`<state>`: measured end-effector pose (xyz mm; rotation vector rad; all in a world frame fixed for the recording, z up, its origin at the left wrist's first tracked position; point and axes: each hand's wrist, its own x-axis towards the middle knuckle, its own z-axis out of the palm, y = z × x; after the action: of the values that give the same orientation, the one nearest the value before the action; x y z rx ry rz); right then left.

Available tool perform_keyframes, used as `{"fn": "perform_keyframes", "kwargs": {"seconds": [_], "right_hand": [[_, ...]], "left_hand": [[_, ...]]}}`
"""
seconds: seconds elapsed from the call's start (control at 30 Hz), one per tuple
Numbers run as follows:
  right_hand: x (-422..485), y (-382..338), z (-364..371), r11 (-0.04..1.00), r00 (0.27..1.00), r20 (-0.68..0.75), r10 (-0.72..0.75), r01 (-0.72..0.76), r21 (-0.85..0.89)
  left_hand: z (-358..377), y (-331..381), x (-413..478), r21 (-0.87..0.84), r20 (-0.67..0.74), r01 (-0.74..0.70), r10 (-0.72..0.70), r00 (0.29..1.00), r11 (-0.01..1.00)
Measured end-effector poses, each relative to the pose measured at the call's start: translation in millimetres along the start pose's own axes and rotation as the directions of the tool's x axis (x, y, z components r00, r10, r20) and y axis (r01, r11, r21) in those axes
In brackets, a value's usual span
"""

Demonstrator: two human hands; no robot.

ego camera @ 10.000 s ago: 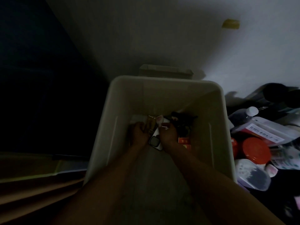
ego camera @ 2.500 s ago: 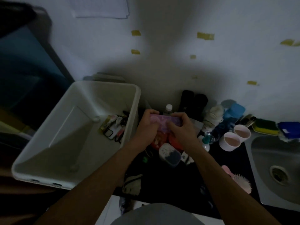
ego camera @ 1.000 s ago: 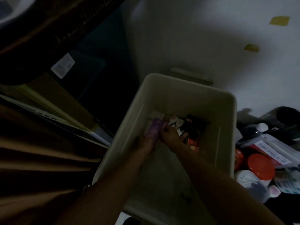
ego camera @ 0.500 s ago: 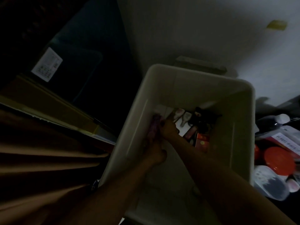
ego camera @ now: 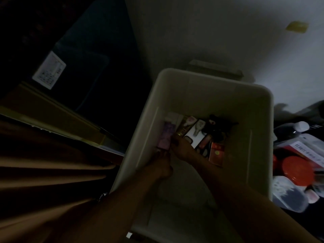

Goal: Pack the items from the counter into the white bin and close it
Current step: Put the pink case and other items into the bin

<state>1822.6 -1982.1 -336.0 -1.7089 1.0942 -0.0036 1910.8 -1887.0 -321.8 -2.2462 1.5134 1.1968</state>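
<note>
Head view: flat purple packet has just landed in the white plastic bin, one more item packed; left hand and right hand touch it, grip unclear.

The dark worktop shows only along the right edge of the frame, crowded and dim. At upper right a bottle with a white cap lies on it, with a clear pouch bearing a white label just below. A round orange-red lid sits beneath the pouch. Lower still is a clear lidded container with dark contents, touching a small pink-and-white piece. The white bin is just beside these things; whether it stands on the worktop cannot be told.
</note>
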Motion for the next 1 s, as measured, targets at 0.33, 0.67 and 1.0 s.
{"fn": "perform_keyframes", "kwargs": {"seconds": [0.33,0.67,1.0], "right_hand": [[-15.6,-4.0,4.0,0.990,0.997,0.066,0.043,-0.051,0.130],[-61.0,-12.8,-28.9,0.986,0.989,-0.104,0.104,-0.089,0.139],[-141.9,-37.1,-102.0,0.924,0.985,-0.166,-0.040,0.099,0.368]], "left_hand": [[-2.3,-2.0,6.4,-0.080,0.036,-0.027,0.030,0.999,0.996],[-27.2,8.3,-20.4,-0.210,-0.005,-0.104,0.105,0.994,0.972],[-43.8,59.9,-73.6,-0.352,-0.438,-0.460,0.290,0.851,0.815]]}}
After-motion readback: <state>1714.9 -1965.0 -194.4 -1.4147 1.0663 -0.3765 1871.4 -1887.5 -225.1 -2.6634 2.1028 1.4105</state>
